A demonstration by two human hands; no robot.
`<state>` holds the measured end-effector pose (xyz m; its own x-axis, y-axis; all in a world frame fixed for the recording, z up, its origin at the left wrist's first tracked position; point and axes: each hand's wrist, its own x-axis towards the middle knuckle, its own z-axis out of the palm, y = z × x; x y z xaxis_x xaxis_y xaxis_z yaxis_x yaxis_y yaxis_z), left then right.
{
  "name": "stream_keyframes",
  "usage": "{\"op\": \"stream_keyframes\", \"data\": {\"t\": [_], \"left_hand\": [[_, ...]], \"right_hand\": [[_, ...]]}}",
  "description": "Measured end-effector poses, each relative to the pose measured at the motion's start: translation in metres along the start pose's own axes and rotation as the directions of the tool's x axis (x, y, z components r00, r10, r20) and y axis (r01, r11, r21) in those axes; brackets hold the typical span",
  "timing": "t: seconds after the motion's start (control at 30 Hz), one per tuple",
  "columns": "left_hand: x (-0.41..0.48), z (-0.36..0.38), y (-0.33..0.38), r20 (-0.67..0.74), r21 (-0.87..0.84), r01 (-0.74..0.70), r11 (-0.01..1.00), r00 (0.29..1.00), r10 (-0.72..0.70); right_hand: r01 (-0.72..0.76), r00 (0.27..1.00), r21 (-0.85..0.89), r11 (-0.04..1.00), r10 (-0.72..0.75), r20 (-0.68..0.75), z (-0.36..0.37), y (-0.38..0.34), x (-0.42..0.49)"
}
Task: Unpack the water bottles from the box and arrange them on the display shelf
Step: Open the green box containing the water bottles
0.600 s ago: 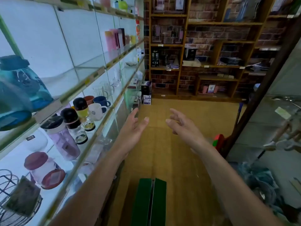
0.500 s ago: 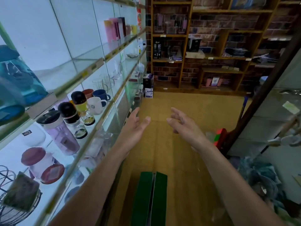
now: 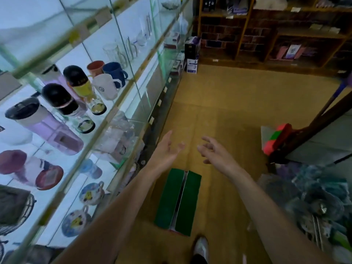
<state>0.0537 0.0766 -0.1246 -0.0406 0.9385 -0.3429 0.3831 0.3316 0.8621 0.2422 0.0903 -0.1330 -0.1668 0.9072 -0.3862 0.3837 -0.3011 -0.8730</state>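
A green box lies on the yellow-brown floor below my arms, its two top flaps closed with a narrow gap between them. My left hand hovers above the box's far end, palm turned inward, fingers straight and empty. My right hand hangs beside it, fingers loosely spread, holding nothing. On the left runs the glass display shelf. It carries a lilac bottle with a black lid, a black-capped clear bottle and a yellow bottle.
Mugs and clear glasses stand further along the shelf; patterned cups sit on the lower level. Wooden shelving lines the brick back wall. A red-green block and a dark post are at right. My shoe is near the box.
The view has tipped down and the green box now shows in full. Both hands have dropped lower towards the box, still empty and spread.
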Motion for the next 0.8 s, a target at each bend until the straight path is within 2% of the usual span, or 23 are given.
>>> {"op": "stream_keyframes", "data": {"t": [0.23, 0.4, 0.67, 0.8], "left_hand": [[0.024, 0.028, -0.04, 0.042, -0.025, 0.187, 0.982, 0.982, -0.186], [0.043, 0.045, -0.07, 0.051, -0.02, 0.266, 0.964, 0.963, -0.265], [0.083, 0.065, -0.136, 0.14, 0.106, 0.403, 0.909, 0.899, -0.414], [0.11, 0.07, -0.189, 0.178, 0.19, 0.405, 0.894, 0.882, -0.437]], "right_hand": [[-0.119, 0.99, -0.035, 0.992, 0.122, 0.069, 0.009, 0.048, 0.051], [-0.189, 0.973, -0.051, 0.981, 0.194, 0.123, 0.021, 0.075, 0.075], [-0.323, 0.931, -0.044, 0.945, 0.326, 0.163, 0.05, 0.132, 0.105], [-0.4, 0.904, -0.058, 0.915, 0.404, 0.14, 0.07, 0.163, 0.12]]}}
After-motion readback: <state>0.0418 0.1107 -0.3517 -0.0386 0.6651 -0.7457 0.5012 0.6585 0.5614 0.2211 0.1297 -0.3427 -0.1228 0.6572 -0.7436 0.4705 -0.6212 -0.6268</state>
